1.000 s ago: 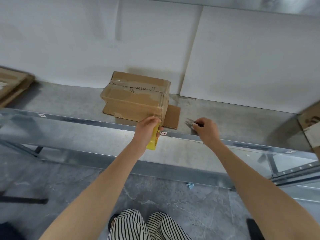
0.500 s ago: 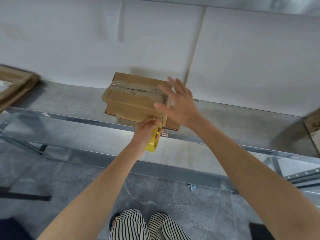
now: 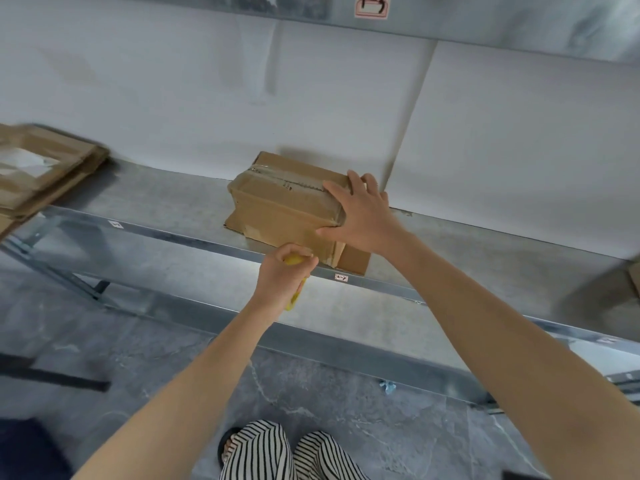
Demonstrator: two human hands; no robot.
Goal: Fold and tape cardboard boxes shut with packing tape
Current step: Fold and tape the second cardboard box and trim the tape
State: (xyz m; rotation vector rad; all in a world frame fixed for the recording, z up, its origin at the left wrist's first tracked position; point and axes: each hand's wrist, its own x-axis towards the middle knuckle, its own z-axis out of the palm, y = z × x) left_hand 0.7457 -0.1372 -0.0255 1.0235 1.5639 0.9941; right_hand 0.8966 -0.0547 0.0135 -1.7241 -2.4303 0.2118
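The brown cardboard box (image 3: 277,209), closed on top with a strip of clear packing tape (image 3: 277,181) along its seam, sits near the front edge of the grey metal shelf (image 3: 166,195), about midway along it. At the shelf's left end lies a blurred stack of flattened brown cardboard (image 3: 45,171), well apart from the box. The left hand (image 3: 282,275) is clenched around a yellow plastic handle (image 3: 295,296), probably the tape dispenser's, at the box's lower front corner by the shelf edge; whether its working end touches the cardboard is hidden. The right hand (image 3: 363,216) lies spread and flat on the box's right end, fingers on top and thumb down the front face, pressing rather than grasping. A loose brown flap (image 3: 355,261) sticks out flat beneath the box at its right.

The risks, as I judge them: the box is close to the shelf's front edge, so a tug on the tape could drag it off if the right hand eases up. The protruding flap may get taped open or creased if it is not folded in first.
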